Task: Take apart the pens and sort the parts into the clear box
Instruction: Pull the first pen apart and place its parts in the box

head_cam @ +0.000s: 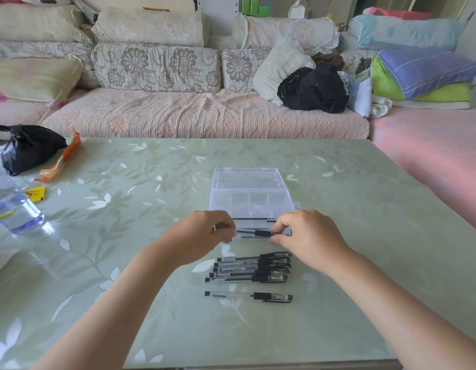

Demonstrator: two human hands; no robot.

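My left hand and my right hand hold one black pen level between them, just over the near edge of the clear box. The left fingers pinch its barrel end and the right fingers pinch the end past its black grip. The box stands open with its lid tilted back, and thin dark pen parts lie in its near compartment. A bundle of several black pens lies on the table below my hands. A single pen lies apart, nearer to me.
The table has a glossy green leaf-patterned cover. At its left stand a water bottle, a black plastic bag, an orange wrapper and a small yellow packet. A sofa runs behind the table.
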